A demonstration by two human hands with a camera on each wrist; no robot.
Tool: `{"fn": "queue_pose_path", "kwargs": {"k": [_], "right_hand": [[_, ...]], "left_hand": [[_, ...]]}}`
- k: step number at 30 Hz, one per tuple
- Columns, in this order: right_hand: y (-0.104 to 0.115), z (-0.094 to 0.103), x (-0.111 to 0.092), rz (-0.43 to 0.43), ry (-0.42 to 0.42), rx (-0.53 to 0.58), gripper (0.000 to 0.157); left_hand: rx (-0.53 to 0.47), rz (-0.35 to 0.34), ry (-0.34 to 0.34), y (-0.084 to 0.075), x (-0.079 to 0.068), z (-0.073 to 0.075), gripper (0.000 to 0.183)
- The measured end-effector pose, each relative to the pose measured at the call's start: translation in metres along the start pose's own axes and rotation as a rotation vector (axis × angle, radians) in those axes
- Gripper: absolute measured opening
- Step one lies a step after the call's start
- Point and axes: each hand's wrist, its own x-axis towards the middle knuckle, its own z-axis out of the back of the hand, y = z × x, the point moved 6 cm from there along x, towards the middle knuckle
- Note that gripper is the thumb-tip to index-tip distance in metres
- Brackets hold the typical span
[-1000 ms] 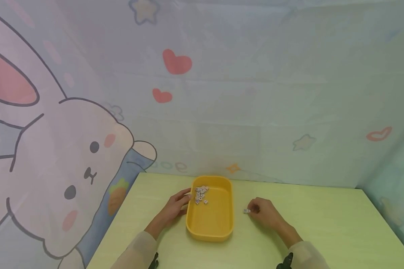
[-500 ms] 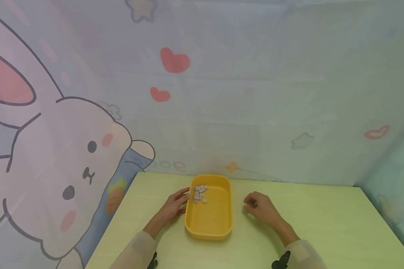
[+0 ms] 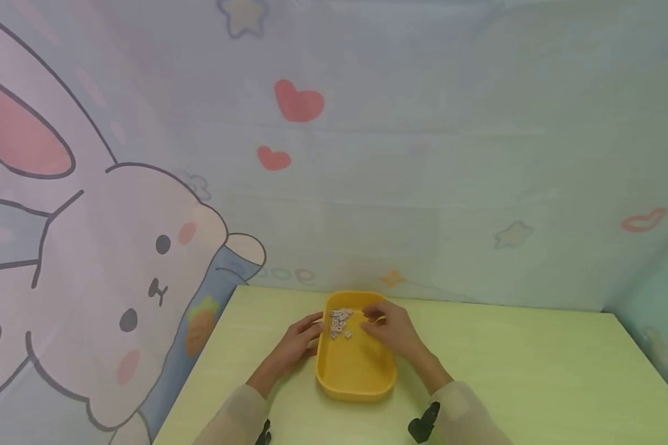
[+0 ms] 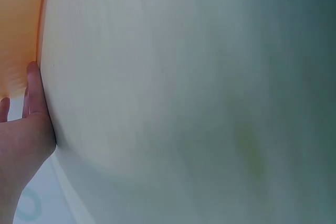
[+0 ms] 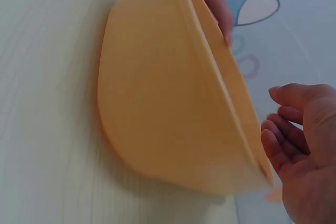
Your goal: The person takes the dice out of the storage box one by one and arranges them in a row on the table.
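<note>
A yellow tray [image 3: 356, 392] stands on the table, with several small white dice [image 3: 341, 321] clustered at its left inner side. One die [image 3: 347, 334] lies just apart from the cluster. Against the tray's left wall rests my left hand [image 3: 294, 346], its fingers extended; the left wrist view shows part of this hand [image 4: 26, 140] beside the orange-looking wall. Over the tray's right side hovers my right hand [image 3: 395, 330], fingertips pointing toward the dice. In the right wrist view the right hand [image 5: 310, 140] has loosely bent fingers, thumb apart, and no die shows between them.
The pale green table [image 3: 506, 358] extends to the right of the tray. Behind it hangs a light backdrop [image 3: 423, 185] printed with a rabbit, hearts and stars. Dark wrist devices [image 3: 424, 423] sit at the sleeves.
My right hand picked up small dice from the table right of the tray and moved left over the tray. My left hand stays at the tray's left wall.
</note>
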Motion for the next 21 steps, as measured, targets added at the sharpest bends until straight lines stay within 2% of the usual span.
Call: {"fn": "queue_pose_path", "kwargs": {"k": [4,8,14,21], "right_hand": [[0.001,-0.021,0.012,-0.007,-0.003,-0.036,0.025],[-0.004,-0.039,0.016,-0.044,0.036,-0.077,0.025],[-0.011,-0.048,0.014,-0.087,0.046,-0.154,0.022],[-0.017,-0.057,0.015,-0.115,0.096,-0.206,0.027]], "left_hand": [[-0.006,-0.009,0.01,-0.002,0.001,0.001,0.06],[-0.002,0.003,0.023,0.001,0.0,-0.002,0.059],[0.003,-0.01,0.031,0.002,0.002,-0.007,0.06],[0.006,-0.004,0.029,0.001,0.003,-0.003,0.058]]}}
